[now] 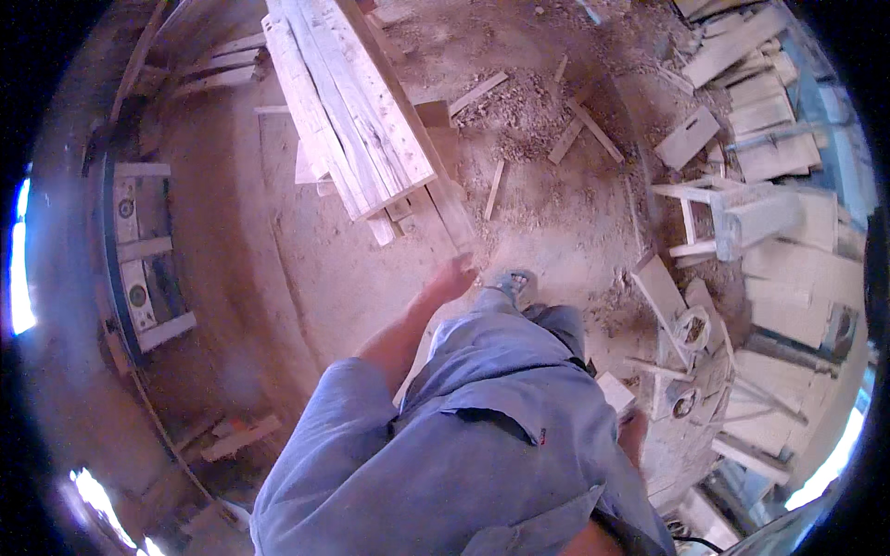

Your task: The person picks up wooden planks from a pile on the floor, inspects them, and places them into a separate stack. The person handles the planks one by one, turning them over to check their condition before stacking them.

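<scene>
My left hand [454,276] reaches forward and is closed at the near end of a narrow wooden board [449,215]. That board runs away from me beside a thick wooden bench [357,111], whose cracked top is made of heavy planks. Down by my right side, my right hand [633,434] is partly hidden and its fingers are not clear. A pale flat piece of wood [615,393] shows just beyond it; whether the hand touches it I cannot tell.
Shavings [519,107] and loose wood strips [593,130] litter the dirt floor ahead. A small wooden stool [756,222] stands at the right, before stacked boards [802,269]. Two round containers, one a pale bucket [692,329], sit nearby. A wooden frame [139,250] is at the left.
</scene>
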The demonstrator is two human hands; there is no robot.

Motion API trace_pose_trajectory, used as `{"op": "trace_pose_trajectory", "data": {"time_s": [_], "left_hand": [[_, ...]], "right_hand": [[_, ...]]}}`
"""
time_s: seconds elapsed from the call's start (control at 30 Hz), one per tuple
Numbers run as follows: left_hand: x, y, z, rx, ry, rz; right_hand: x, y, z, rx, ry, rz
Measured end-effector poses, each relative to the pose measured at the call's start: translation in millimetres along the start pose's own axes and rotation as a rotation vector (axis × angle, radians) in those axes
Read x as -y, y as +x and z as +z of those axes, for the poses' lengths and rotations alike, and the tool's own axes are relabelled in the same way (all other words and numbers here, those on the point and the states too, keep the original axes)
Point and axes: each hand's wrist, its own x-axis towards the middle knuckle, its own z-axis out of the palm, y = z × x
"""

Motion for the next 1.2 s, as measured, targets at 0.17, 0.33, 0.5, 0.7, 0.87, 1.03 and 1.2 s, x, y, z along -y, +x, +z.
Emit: {"op": "trace_pose_trajectory", "data": {"time_s": [0.17, 0.33, 0.5, 0.7, 0.87, 1.03, 1.2], "left_hand": [[-122.0, 71.9, 1.4, -0.123, -0.089, -0.073], [-106.2, 107.2, 35.0, 0.029, 0.125, -0.077], [-156.6, 118.9, 11.3, 0.030, 0.082, -0.260], [-186.4, 147.2, -58.6, -0.203, 0.035, -0.458], [-83.8, 119.4, -12.8, -0.280, 0.250, -0.622], [-147.9, 236.5, -46.3, -0.437, -0.075, -0.604], [-131.1, 306.6, -125.8, -0.395, -0.211, -0.599]], "right_hand": [[16.6, -15.2, 22.8, 0.006, -0.084, 0.167], [119.7, 51.1, 118.9, 0.172, -0.132, 0.144], [308.2, 117.2, 283.2, 0.232, -0.104, -0.075], [515.6, 82.5, 534.3, 0.570, -0.010, -0.306], [503.0, 58.1, 731.9, 0.959, -0.645, -1.148], [556.3, 44.2, 789.4, 1.001, -0.981, -1.855], [568.6, 7.3, 867.2, 0.721, -0.670, -0.061]]}}
